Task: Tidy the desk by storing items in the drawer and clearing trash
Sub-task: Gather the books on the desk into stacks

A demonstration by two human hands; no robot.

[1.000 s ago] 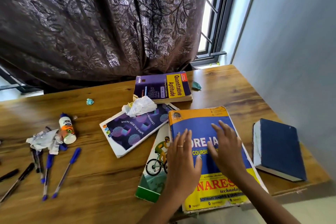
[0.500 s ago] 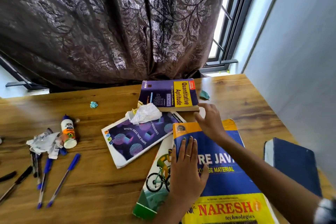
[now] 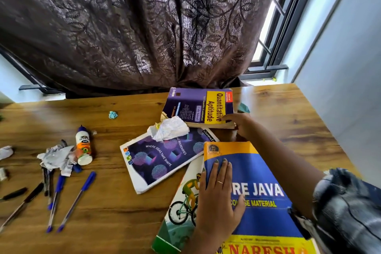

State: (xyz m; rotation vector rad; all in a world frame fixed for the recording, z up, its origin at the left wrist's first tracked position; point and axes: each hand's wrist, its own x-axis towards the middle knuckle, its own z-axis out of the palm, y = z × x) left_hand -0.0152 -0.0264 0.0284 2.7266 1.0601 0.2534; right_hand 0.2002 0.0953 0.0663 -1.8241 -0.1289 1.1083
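One thick, heavy, stiff Quantitative Aptitude book [image 3: 199,107] lies under the right hand's [image 3: 240,125] extended fingertips, best gripped at its near edge, while the flat-spread left hand [image 3: 216,202] presses the Java book [image 3: 261,196].

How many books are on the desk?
4: Quantitative Aptitude book at the back, purple notebook in the middle, Core Java book nearest, cyclist notebook under it. Others may be out of view.

desk [image 3: 115,208] | wood | books [image 3: 199,107], pens [image 3: 77,200], glue bottle [image 3: 83,146], crumpled paper [image 3: 55,159]
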